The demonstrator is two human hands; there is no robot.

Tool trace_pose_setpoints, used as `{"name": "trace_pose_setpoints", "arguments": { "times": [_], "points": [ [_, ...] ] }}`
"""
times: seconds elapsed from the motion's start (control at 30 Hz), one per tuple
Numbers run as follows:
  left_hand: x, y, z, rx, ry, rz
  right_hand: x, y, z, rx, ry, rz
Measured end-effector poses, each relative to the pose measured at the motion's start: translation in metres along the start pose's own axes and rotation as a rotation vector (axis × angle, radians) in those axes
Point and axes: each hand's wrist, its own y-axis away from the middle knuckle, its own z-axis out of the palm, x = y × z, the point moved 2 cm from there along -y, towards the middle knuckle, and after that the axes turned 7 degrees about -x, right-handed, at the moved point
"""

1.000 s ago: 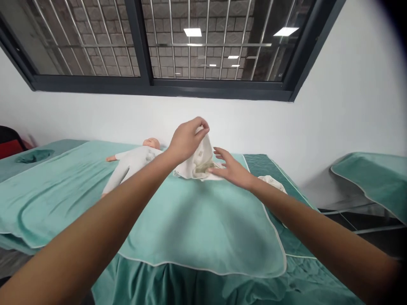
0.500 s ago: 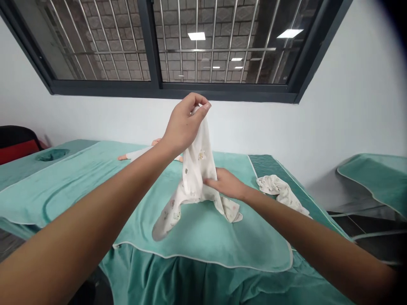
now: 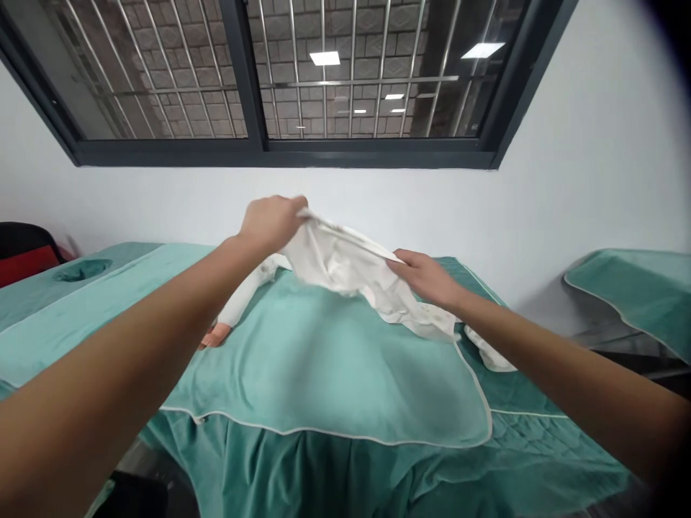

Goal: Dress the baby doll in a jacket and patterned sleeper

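Garment swung from a hanging drop to a slant between your two hands

Half a second ago the white garment [image 3: 345,265] hung down from your raised left hand [image 3: 273,224]; now that hand sits lower and more to the left, your right hand [image 3: 427,276] has gone up and to the right, and the cloth spans the gap between them. It lies near the middle of the frame, sloping down to the right, with a loose end trailing below your right hand.

Your left grip is closed on the upper edge of the garment — fingertips partly hidden by the cloth. Your right grip pinches the same edge farther along, thumb toward you. The cloth is blurred, so you can't make out its print clearly, nor whether the trailing end touches anything.

Below it a mint cloth [image 3: 324,367] with a pale border covers the middle of the bed [image 3: 532,432], whose darker green cover shows at the right and along the front. Left of centre, a doll [image 3: 241,298] in white lies partly behind your left forearm — a leg and feet in view, the head hidden. Right of centre, a crumpled white cloth [image 3: 489,352] rests on the darker cover, partly behind your right forearm. A barred window [image 3: 372,155] fills the top.
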Motion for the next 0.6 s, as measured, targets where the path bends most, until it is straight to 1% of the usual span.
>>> {"name": "trace_pose_setpoints", "arguments": {
  "times": [0.03, 0.07, 0.1, 0.13, 0.2, 0.23, 0.27, 0.3, 0.33, 0.37, 0.4, 0.43, 0.47, 0.5, 0.57, 0.6],
  "points": [
    [0.003, -0.010, -0.005, 0.102, 0.088, -0.074, -0.006, 0.001, 0.007, -0.001, -0.054, -0.013],
    [0.011, -0.021, -0.010, 0.187, 0.205, -0.125, -0.012, 0.000, 0.015, 0.012, -0.123, -0.031],
    [0.024, -0.030, -0.014, 0.245, 0.341, -0.147, -0.018, -0.001, 0.023, 0.035, -0.207, -0.049],
    [0.042, -0.038, -0.017, 0.271, 0.484, -0.138, -0.023, -0.003, 0.032, 0.067, -0.306, -0.067],
    [0.086, -0.045, -0.017, 0.254, 0.767, -0.054, -0.030, -0.004, 0.051, 0.126, -0.510, -0.076],
    [0.110, -0.043, -0.013, 0.196, 0.882, 0.057, -0.031, -0.001, 0.062, 0.150, -0.604, -0.064],
    [0.133, -0.037, -0.006, 0.085, 0.968, 0.234, -0.029, 0.004, 0.074, 0.166, -0.692, -0.038],
    [0.152, -0.026, 0.005, -0.028, 0.986, 0.385, -0.025, 0.014, 0.086, 0.179, -0.775, 0.003],
    [0.166, -0.013, 0.018, -0.134, 0.957, 0.519, -0.017, 0.027, 0.099, 0.187, -0.859, 0.061],
    [0.172, 0.003, 0.034, -0.231, 0.918, 0.617, -0.007, 0.043, 0.112, 0.178, -0.947, 0.144],
    [0.171, 0.019, 0.053, -0.317, 0.878, 0.653, 0.007, 0.062, 0.124, 0.168, -1.024, 0.261],
    [0.163, 0.034, 0.073, -0.389, 0.833, 0.622, 0.021, 0.082, 0.134, 0.134, -1.087, 0.414],
    [0.149, 0.048, 0.095, -0.438, 0.760, 0.532, 0.036, 0.102, 0.142, 0.108, -1.136, 0.597],
    [0.131, 0.060, 0.115, -0.432, 0.726, 0.461, 0.049, 0.120, 0.147, 0.094, -1.171, 0.748],
    [0.092, 0.078, 0.153, -0.371, 0.667, 0.315, 0.066, 0.144, 0.143, 0.103, -1.194, 0.850],
    [0.074, 0.085, 0.170, -0.349, 0.629, 0.254, 0.069, 0.148, 0.137, 0.090, -1.185, 0.858]
  ]
}}
